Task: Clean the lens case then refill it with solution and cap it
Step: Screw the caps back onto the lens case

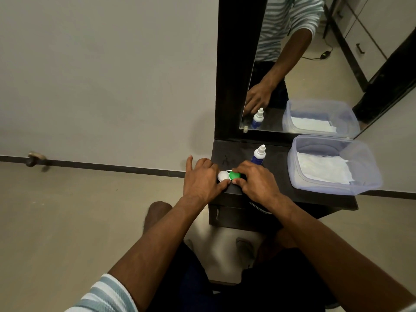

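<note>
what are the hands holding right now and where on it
Both hold the lens case: left hand at its white-capped end, right hand pinching the green cap.

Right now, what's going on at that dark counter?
A person has both hands on the lens case at the front left corner of the counter. The left hand steadies the white-capped side; the right hand grips the green cap. The solution bottle stands capped behind, beside a plastic tub.

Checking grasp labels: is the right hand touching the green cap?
Touching. Head view shows the right hand with fingers curled over the green cap.
</note>
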